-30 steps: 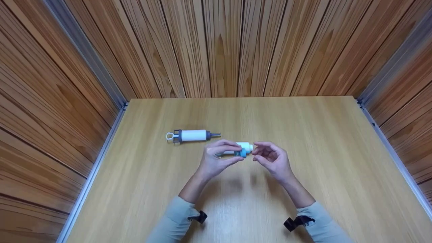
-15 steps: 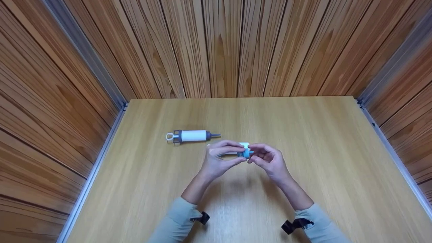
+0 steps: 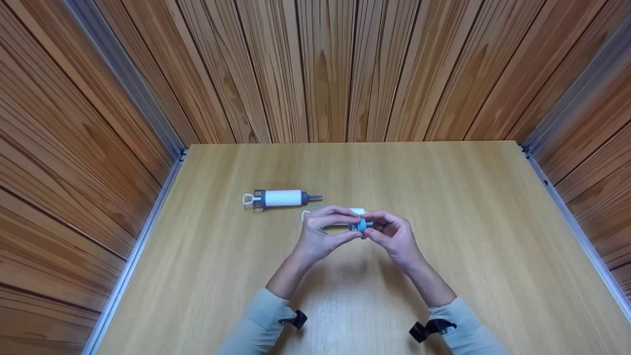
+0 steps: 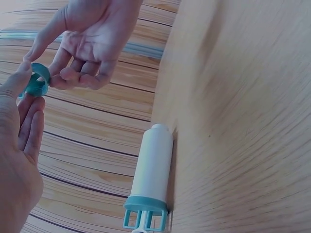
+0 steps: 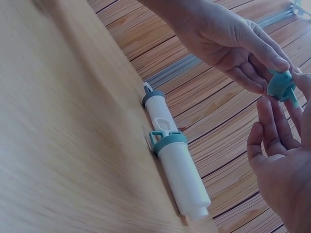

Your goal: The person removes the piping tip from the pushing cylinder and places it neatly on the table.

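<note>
Above the table, a teal nozzle cap point(image 3: 361, 225) sits between both hands, with its narrow spout toward the right hand. My left hand point(image 3: 323, 234) pinches the cap between thumb and fingers. From the other side, my right hand point(image 3: 394, 235) pinches it with thumb and forefinger at the spout end. In the left wrist view the hollow ring end of the cap point(image 4: 39, 80) shows. Just behind the hands lies a white syringe barrel point(image 5: 184, 174) with a teal finger-grip collar point(image 5: 171, 141) and a bare neck; the hands partly hide it in the head view.
A second white syringe point(image 3: 283, 197) lies farther back on the left, with dark collar, looped plunger handle and dark nozzle fitted. The wooden table point(image 3: 493, 222) is bounded by plank walls point(image 3: 325, 69) and metal rails point(image 3: 577, 231).
My right hand has moved left and taken hold of the spout end. My left hand has shifted slightly right with the cap. Both syringes have stayed in place.
</note>
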{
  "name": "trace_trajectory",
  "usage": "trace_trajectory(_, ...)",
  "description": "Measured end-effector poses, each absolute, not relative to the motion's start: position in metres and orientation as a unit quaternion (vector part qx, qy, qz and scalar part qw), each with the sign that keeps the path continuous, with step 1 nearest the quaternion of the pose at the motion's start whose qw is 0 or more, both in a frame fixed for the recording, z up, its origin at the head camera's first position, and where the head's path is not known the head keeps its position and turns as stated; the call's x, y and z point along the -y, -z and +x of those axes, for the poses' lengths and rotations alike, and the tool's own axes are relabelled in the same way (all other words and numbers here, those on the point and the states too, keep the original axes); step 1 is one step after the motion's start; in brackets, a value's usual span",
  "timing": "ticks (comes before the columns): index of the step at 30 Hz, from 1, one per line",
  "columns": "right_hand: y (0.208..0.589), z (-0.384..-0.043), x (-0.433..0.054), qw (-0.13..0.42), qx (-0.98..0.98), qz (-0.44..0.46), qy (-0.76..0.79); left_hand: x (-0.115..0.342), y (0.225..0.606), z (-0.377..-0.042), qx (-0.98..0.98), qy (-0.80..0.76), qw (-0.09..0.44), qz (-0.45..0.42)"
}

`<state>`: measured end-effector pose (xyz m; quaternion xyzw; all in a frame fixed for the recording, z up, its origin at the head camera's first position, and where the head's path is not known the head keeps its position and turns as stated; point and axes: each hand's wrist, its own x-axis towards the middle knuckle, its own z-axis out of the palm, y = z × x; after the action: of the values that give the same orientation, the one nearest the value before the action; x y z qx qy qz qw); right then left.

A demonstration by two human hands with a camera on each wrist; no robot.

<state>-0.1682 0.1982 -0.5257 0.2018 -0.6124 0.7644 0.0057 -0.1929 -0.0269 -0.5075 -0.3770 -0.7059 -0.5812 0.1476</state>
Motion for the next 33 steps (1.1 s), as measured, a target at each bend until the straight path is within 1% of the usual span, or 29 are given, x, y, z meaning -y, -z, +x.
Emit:
trace_trajectory(9, 0.5249, -0.1679, -0.1972, 0.014, 0.622, 0.189, -0.759, 0.0262, 0.5071, -0.1912, 0.709, 0.580, 0.147, -0.373)
trace_trajectory(14, 0.5240, -0.1678, -0.1978, 0.031, 0.626, 0.184, -0.757, 0.0270, 0.5062, -0.1914, 0.708, 0.581, 0.152, -0.371)
trace_trajectory(21, 0.5220, -0.1672, -0.1995, 0.053, 0.634, 0.171, -0.752, 0.0306, 0.5086, -0.1910, 0.721, 0.578, 0.145, -0.353)
trace_trajectory(33, 0.5205, -0.1688, -0.2000, 0.058, 0.619, 0.180, -0.762, 0.0287, 0.5121, -0.1910, 0.738, 0.561, 0.169, -0.335)
